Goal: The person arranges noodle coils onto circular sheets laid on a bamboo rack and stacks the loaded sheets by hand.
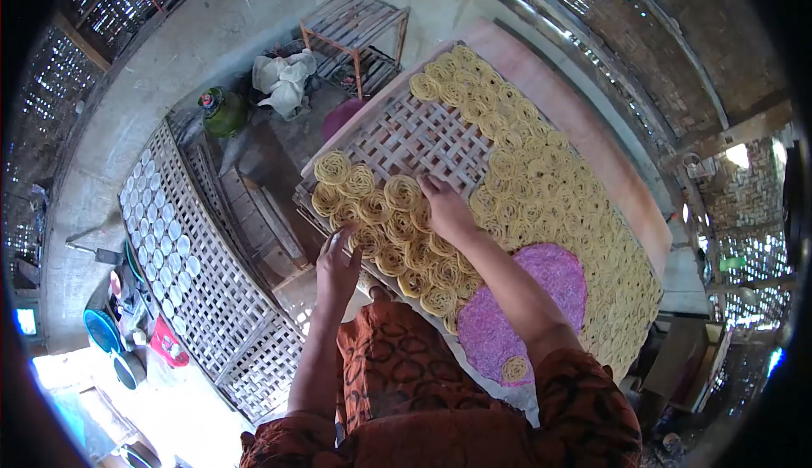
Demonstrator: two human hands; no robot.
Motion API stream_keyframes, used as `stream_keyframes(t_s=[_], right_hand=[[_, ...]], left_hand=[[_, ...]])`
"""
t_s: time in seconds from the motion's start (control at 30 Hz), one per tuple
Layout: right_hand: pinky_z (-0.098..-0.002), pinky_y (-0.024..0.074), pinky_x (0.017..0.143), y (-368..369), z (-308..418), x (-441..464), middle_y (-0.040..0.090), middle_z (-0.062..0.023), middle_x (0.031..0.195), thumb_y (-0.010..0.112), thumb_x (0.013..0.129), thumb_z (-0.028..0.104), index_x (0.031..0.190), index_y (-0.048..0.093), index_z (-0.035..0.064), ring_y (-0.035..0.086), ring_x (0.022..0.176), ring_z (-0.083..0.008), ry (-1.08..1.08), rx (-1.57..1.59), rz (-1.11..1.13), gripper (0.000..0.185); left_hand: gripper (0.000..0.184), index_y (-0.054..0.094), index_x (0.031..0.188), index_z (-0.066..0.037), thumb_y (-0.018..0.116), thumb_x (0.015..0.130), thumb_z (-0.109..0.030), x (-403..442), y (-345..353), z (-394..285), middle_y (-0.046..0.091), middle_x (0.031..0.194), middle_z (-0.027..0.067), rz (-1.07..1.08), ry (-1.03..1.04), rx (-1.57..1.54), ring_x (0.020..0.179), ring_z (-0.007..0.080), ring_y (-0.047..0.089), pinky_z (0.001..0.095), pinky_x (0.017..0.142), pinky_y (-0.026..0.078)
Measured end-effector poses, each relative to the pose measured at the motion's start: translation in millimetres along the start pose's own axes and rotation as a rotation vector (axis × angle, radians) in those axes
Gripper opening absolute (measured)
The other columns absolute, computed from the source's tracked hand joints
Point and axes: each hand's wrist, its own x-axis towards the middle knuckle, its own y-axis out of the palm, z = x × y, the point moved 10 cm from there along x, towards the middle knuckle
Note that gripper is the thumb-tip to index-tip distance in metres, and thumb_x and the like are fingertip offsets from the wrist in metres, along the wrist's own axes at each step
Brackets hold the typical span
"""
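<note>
Many round yellow noodle coils lie in rows on a woven bamboo tray [414, 134] in front of me. My right hand [448, 208] is over the tray, fingers stretched forward beside a noodle coil [401, 191] and apparently touching its right edge. At the tray's near left edge, my left hand [337, 267] has its fingers apart, with the tips by another noodle coil [345, 213]. I see nothing held in either hand, though the undersides of the fingers are hidden. A bare stretch of lattice shows beyond the hands.
A purple round mat [554, 286] lies on the tray's near side with one small coil [514, 369] on it. On the left leans another bamboo rack [241, 316] with pale round pieces [161, 214]. Behind are a green gas cylinder [222, 111] and a slatted stand [355, 24].
</note>
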Motion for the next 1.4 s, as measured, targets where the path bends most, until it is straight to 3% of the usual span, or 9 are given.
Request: stream_keyframes(t_s=[0.27, 0.4, 0.57, 0.73, 0.9, 1.07, 1.1, 1.17, 1.4], right_hand=[[-0.0356, 0.0514, 0.071, -211.4, -107.8, -196.5, 0.063, -0.0155, 0.103, 0.058, 0.077, -0.005, 0.106, 0.062, 0.0025, 0.065, 0.081, -0.0269, 0.610, 0.253, -0.120, 0.030], [-0.0415, 0.0509, 0.071, -189.8, -164.9, -383.2, 0.064, -0.0161, 0.083, 0.072, 0.070, 0.023, 0.094, 0.066, 0.0066, 0.063, 0.074, -0.0322, 0.870, 0.108, 0.170, 0.030], [-0.0418, 0.0491, 0.076, -163.4, -144.3, -470.3, 0.063, -0.0157, 0.090, 0.076, 0.068, 0.022, 0.077, 0.064, 0.0034, 0.059, 0.088, -0.0329, 0.831, -0.144, 0.052, 0.024], [-0.0388, 0.0505, 0.073, -173.2, -119.0, -459.9, 0.064, -0.0156, 0.092, 0.070, 0.074, 0.017, 0.084, 0.064, -0.0009, 0.062, 0.085, -0.0291, 0.602, -0.133, 0.114, 0.022], [-0.0311, 0.0528, 0.070, -167.9, -206.6, -559.8, 0.066, -0.0139, 0.088, 0.051, 0.089, 0.015, 0.093, 0.058, -0.0016, 0.065, 0.077, -0.0212, 1.277, 0.952, -0.518, 0.019], [-0.0308, 0.0500, 0.075, -188.2, -215.7, -452.6, 0.062, -0.0089, 0.093, 0.044, 0.093, 0.017, 0.090, 0.056, 0.0025, 0.062, 0.083, -0.0181, 1.116, 1.423, -0.435, 0.019], [-0.0304, 0.0488, 0.075, -205.3, -213.9, -404.8, 0.062, -0.0084, 0.094, 0.047, 0.091, 0.014, 0.095, 0.056, 0.0028, 0.062, 0.083, -0.0175, 0.934, 1.007, -0.304, 0.015], [-0.0289, 0.0476, 0.074, -207.5, -177.6, -304.3, 0.061, -0.0080, 0.095, 0.053, 0.088, 0.006, 0.106, 0.054, 0.0042, 0.061, 0.085, -0.0162, 0.805, 0.916, -0.270, 0.018], [-0.0272, 0.0510, 0.077, -58.6, -89.5, -32.8, 0.065, -0.0105, 0.097, 0.065, 0.080, -0.004, 0.118, 0.050, 0.0017, 0.062, 0.089, -0.0153, 0.524, 1.241, -0.091, 0.041]], left_hand=[[0.030, 0.059, 0.111, -0.007, 0.064, 0.081, -0.007, -61.4, 123.0, -115.0, 0.062, 0.107, 0.0145, 0.404, 0.262, -0.216, 0.098, 0.0343, 0.058, 0.0407, 0.085, 0.047], [0.032, 0.060, 0.109, -0.003, 0.061, 0.080, -0.015, -179.9, 234.6, -159.4, 0.061, 0.105, 0.0159, 0.767, 0.559, -0.175, 0.097, 0.0339, 0.058, 0.0413, 0.083, 0.048], [0.033, 0.058, 0.117, -0.010, 0.058, 0.084, -0.014, -281.0, 317.0, -188.1, 0.057, 0.110, 0.0158, 1.054, 0.673, -0.082, 0.094, 0.0345, 0.058, 0.0408, 0.085, 0.048], [0.020, 0.063, 0.092, 0.000, 0.053, 0.078, -0.010, -302.2, 331.9, -203.8, 0.059, 0.107, 0.0154, 1.045, 0.847, 0.287, 0.099, 0.0338, 0.057, 0.0426, 0.080, 0.051], [0.022, 0.065, 0.091, -0.002, 0.053, 0.079, -0.016, -309.2, 343.6, -202.8, 0.061, 0.101, 0.0141, 1.000, 0.778, 0.303, 0.100, 0.0303, 0.057, 0.0422, 0.080, 0.050], [0.022, 0.066, 0.091, -0.007, 0.055, 0.080, -0.023, -324.5, 334.4, -219.9, 0.065, 0.087, 0.0130, 1.077, 1.060, 0.192, 0.090, 0.0299, 0.060, 0.0448, 0.076, 0.048], [0.022, 0.066, 0.091, -0.007, 0.055, 0.080, -0.023, -315.6, 318.9, -223.7, 0.065, 0.087, 0.0130, 1.061, 1.033, 0.198, 0.090, 0.0299, 0.060, 0.0448, 0.076, 0.048], [0.024, 0.063, 0.093, -0.006, 0.055, 0.087, -0.028, -313.8, 300.0, -205.7, 0.065, 0.082, 0.0141, 1.536, 0.356, -0.110, 0.084, 0.0284, 0.062, 0.0417, 0.074, 0.048], [0.020, 0.058, 0.104, -0.004, 0.061, 0.089, -0.018, -169.1, 173.5, -153.0, 0.062, 0.095, 0.0072, 1.027, -0.123, -0.851, 0.087, 0.0129, 0.058, 0.0305, 0.077, 0.048]])
